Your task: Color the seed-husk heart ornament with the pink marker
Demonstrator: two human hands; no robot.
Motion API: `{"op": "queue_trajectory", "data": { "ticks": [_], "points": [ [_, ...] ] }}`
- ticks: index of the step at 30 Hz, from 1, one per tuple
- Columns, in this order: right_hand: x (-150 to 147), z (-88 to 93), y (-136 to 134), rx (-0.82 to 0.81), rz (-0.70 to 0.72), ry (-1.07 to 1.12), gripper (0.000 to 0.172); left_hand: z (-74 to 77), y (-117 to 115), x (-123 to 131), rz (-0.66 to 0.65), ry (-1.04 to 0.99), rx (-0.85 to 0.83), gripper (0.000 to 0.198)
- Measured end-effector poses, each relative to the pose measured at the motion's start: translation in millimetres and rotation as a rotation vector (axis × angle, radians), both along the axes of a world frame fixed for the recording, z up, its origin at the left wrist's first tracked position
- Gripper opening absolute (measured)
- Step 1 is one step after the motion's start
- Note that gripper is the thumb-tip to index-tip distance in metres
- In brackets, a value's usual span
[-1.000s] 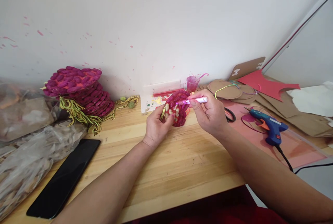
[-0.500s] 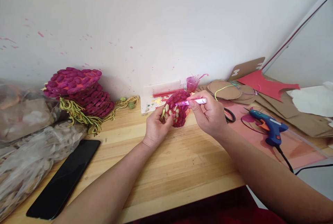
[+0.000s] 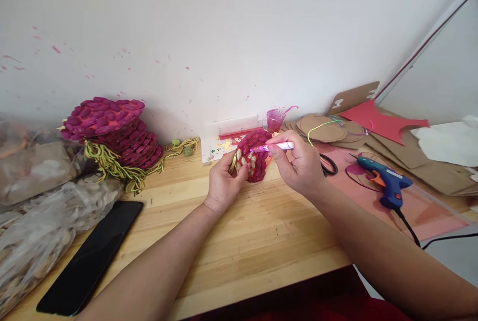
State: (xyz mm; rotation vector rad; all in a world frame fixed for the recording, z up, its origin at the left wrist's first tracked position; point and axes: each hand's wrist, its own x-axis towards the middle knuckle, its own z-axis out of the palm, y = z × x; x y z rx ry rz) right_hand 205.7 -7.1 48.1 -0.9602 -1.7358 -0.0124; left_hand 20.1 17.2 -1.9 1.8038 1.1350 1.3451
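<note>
My left hand (image 3: 226,176) grips the left edge of a round disc (image 3: 257,164) covered with peanut-like lumps, tilted up off the table. Most lumps are magenta; several on the near left side are still pale. Between the fingers and thumb of my right hand (image 3: 298,161) is a paintbrush (image 3: 286,146) with a white handle, its magenta end against the disc's face. Yellow-green yarn shows at the disc's left edge. Behind the disc stands a small plastic cup (image 3: 275,120) of magenta paint with a stained stick across its rim.
At left are a stack of magenta discs (image 3: 115,132) with yarn, plastic bags (image 3: 48,231) and a black phone (image 3: 91,256). At right lie scissors (image 3: 328,164), a blue glue gun (image 3: 392,181), cardboard circles (image 3: 321,129) and red paper (image 3: 388,119). Star stickers (image 3: 224,145) lie behind my hands.
The paintbrush and my right hand have shifted slightly left across the disc. My left hand keeps its hold, and the rest of the table looks the same.
</note>
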Motion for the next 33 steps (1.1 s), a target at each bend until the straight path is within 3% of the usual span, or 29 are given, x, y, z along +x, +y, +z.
{"op": "queue_trajectory", "data": {
  "ticks": [28,33],
  "points": [
    [3.0,-0.6,1.4,-0.016,-0.025,0.021,0.004,4.0,-1.1,0.8,-0.009,-0.001,0.001,0.014],
    [7.3,-5.7,5.5,-0.058,-0.014,0.119,0.008,4.0,-1.5,1.2,0.009,-0.015,-0.014,0.016]
  ]
}}
